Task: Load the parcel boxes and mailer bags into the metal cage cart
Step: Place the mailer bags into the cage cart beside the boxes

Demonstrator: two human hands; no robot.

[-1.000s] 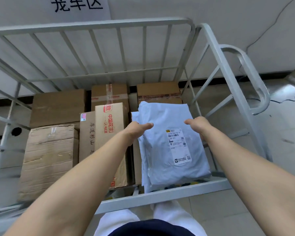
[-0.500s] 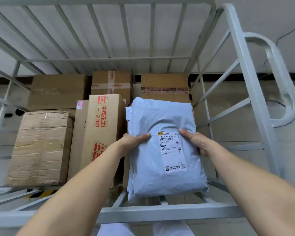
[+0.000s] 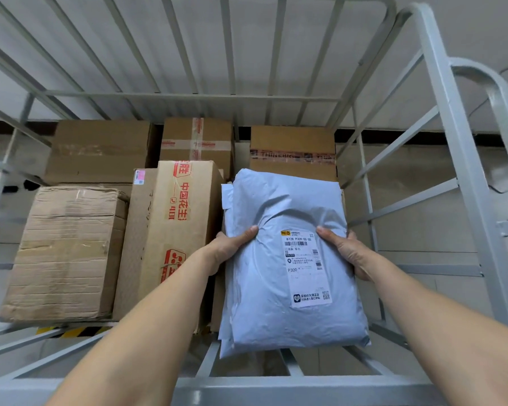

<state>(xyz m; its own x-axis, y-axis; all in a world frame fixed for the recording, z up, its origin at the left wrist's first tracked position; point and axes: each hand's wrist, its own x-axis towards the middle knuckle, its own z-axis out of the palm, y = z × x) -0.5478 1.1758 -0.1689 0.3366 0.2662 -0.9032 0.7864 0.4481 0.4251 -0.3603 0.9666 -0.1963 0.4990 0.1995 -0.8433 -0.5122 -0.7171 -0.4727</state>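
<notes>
Matt plastic mailer bag [image 3: 288, 259], creased cardboard box [image 3: 65, 253]

Left: tall brown cardboard box with red print [image 3: 173, 230] blocks me, touching the pale grey plastic mailer bag [image 3: 288, 259].
Right: grey metal cage cart bars [image 3: 373, 238] close beside.
Behind: tape-banded brown box [image 3: 292, 152].
Above: open.

Grey mailer bag [image 3: 285, 259] flat inside cage cart [image 3: 440, 118]
</notes>
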